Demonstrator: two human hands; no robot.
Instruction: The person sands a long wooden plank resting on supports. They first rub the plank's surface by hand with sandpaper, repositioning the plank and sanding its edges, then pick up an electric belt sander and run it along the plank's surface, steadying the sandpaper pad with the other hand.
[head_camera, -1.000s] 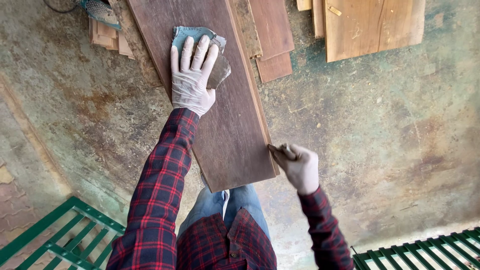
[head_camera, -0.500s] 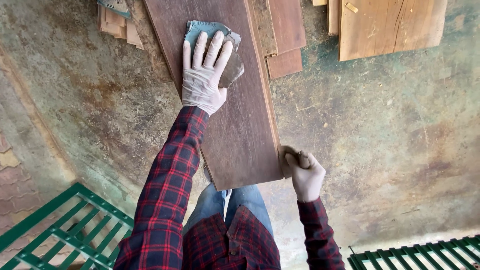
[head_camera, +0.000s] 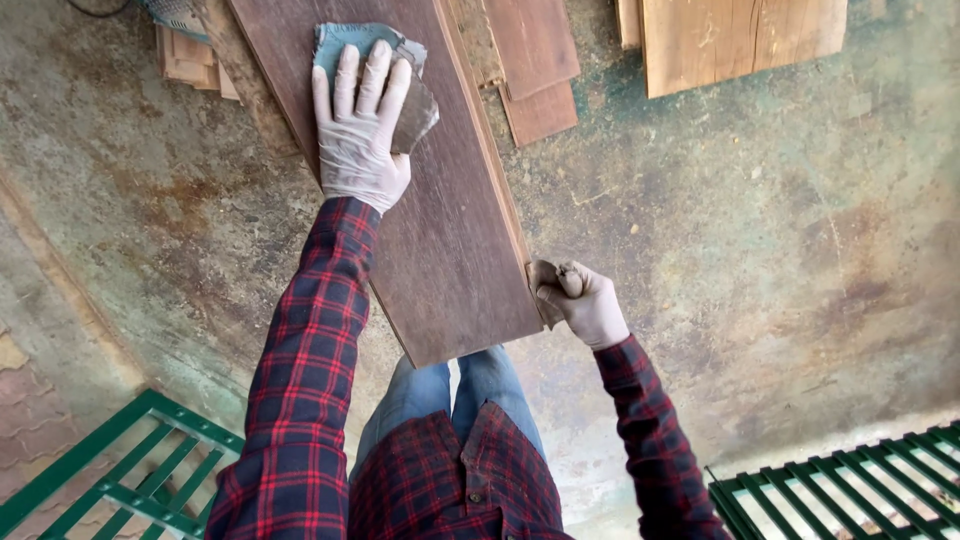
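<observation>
The dark plank (head_camera: 440, 220) is what I'm working on: long brown board, stiff, flat, prob. fairly heavy for its size, won't flex under pressure. Surface looks dull and dusty, so not slippery. It lies raised above the concrete floor (head_camera: 760, 260), near end just over my jeans (head_camera: 470, 395); what carries it I can't see. Long axis runs from my knees up and away, leaning a bit to my left, far end out of view at the top edge.

Best hold, imo, is on the long edges near an end, where the fingers can wrap the thickness. My right hand (head_camera: 585, 300) does that now: grip closed tight on the right edge close to the near corner, thumb on top.

My left hand (head_camera: 358, 135) lies flat, fingers together and stretched, pressing a sheet of sandpaper (head_camera: 395, 80) onto the plank's face further up. Paper is soft, thin, crumpled; blue-grey backing shows beyond the fingertips, a darker fold to the right of the palm. It's held by pressure only, not pinched.

Beyond the left hand: a stack of small pale wood offcuts (head_camera: 190, 60). Right of it, reddish boards (head_camera: 535, 60) and a wide light board (head_camera: 740, 40) on the floor. Behind both hands, green metal frames (head_camera: 120, 470).
</observation>
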